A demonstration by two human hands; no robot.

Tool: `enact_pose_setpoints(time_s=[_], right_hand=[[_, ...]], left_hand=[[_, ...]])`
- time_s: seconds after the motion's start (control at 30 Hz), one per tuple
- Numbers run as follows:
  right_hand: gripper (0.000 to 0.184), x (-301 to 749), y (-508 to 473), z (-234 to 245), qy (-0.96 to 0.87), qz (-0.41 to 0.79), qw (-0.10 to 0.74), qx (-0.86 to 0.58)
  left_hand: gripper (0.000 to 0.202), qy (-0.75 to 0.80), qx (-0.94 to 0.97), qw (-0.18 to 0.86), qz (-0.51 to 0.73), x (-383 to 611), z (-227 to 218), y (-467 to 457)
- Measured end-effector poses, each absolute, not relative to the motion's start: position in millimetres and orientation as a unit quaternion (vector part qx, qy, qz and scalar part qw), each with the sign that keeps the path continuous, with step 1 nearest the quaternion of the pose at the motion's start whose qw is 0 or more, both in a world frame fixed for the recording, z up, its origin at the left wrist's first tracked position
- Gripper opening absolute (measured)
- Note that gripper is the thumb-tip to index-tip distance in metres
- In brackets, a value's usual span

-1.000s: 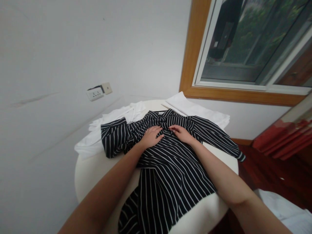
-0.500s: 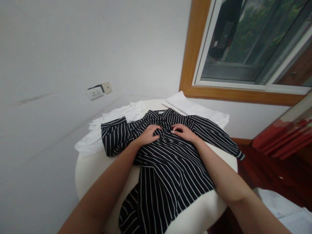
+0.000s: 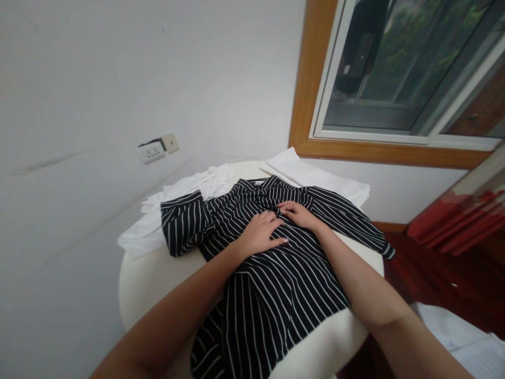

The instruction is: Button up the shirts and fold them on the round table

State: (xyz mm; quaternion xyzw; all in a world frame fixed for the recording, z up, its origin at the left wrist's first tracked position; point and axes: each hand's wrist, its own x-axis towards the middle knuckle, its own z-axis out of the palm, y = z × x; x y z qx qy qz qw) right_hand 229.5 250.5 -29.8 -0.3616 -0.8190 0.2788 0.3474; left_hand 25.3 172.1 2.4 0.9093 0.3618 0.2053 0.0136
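Note:
A black shirt with white stripes [image 3: 294, 281] lies spread front up, its collar toward the wall. One sleeve is folded out to the left and the other stretches to the right, its cuff at the table's edge. My left hand [image 3: 261, 232] rests on the chest of the shirt with its thumb apart from the fingers. Just right of it, my right hand [image 3: 299, 215] has its thumb and fingertips closed on the fabric at the front opening. Whether a button is in that pinch is too small to tell.
Beneath the shirt is a round white table [image 3: 145, 287]. Crumpled white cloth [image 3: 148, 231] lies at its left, and a folded white cloth [image 3: 315, 176] at the back right. A wall socket [image 3: 152, 152], a window [image 3: 379, 105] and a red curtain [image 3: 453, 226] surround it.
My left hand has slid right and toward me across the chest, close to my right hand, and lies flatter. My right hand stays nearly in place at the front opening.

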Motion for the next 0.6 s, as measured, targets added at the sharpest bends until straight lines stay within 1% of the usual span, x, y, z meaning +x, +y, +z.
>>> enact_pose_setpoints(time_s=[0.07, 0.13, 0.27, 0.33, 0.4, 0.5, 0.6], right_hand=[[0.017, 230.7, 251.8, -30.9, -0.82, 0.281, 0.345, -0.361], [0.015, 232.5, 253.2, -31.3, -0.823, 0.281, 0.337, -0.361], [0.014, 236.4, 255.6, -30.8, -0.829, 0.274, 0.33, -0.359], [0.015, 237.3, 256.5, -31.0, -0.83, 0.27, 0.333, -0.358], [0.015, 237.2, 257.1, -31.7, -0.83, 0.266, 0.338, -0.355], [0.015, 236.3, 256.9, -32.6, -0.831, 0.26, 0.348, -0.347], [0.013, 235.6, 255.6, -32.7, -0.829, 0.259, 0.356, -0.345]], left_hand=[[0.031, 0.347, 0.916, 0.034, 0.198, 25.1, -0.6, 173.5], [0.024, 0.329, 0.919, 0.096, 0.197, 18.1, -1.2, 181.5], [0.027, 0.33, 0.875, 0.321, 0.149, -7.6, 9.5, 201.1], [0.029, 0.35, 0.845, 0.391, 0.107, -21.8, 18.4, 206.9], [0.03, 0.361, 0.838, 0.407, 0.055, -34.4, 26.6, 209.6], [0.029, 0.37, 0.838, 0.4, -0.014, -48.7, 34.8, 210.3], [0.028, 0.378, 0.827, 0.416, -0.028, -57.0, 39.6, 208.9]])
